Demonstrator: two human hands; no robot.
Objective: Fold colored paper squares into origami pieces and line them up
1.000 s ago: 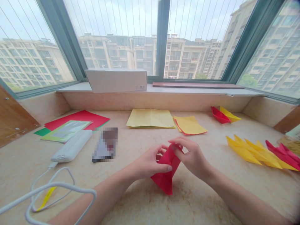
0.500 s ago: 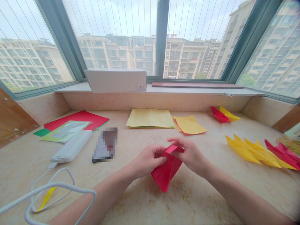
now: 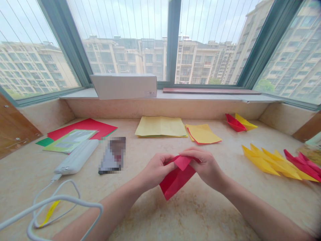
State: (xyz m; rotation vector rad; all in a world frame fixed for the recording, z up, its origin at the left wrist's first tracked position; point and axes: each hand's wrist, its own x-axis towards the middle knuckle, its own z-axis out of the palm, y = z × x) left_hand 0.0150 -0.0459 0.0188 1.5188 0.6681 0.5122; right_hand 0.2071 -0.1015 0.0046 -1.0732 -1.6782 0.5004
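Observation:
A piece of folded red paper (image 3: 176,182) is held between both my hands, over the near middle of the stone counter. My left hand (image 3: 158,170) grips its upper left edge, thumb on the near side and fingers behind. With my right hand (image 3: 204,166) I pinch the upper right edge, the fingers reaching across the top. A small flap of the paper folds down toward me between the two thumbs. The lower corner hangs free and points down to the left. Some fingertips are hidden behind the paper.
Cream sheets (image 3: 160,127) and yellow-orange squares (image 3: 204,134) lie beyond my hands. To the right are folded yellow paper shapes (image 3: 274,162), red ones (image 3: 303,164) and a red paper boat (image 3: 235,123). At left lie a white power bank (image 3: 77,157), its cable (image 3: 67,198) and red sheets (image 3: 100,126).
My hands have turned the red paper, so its lower corner now points further left and a small flap shows at the top. My right fingers have closed down over the top edge.

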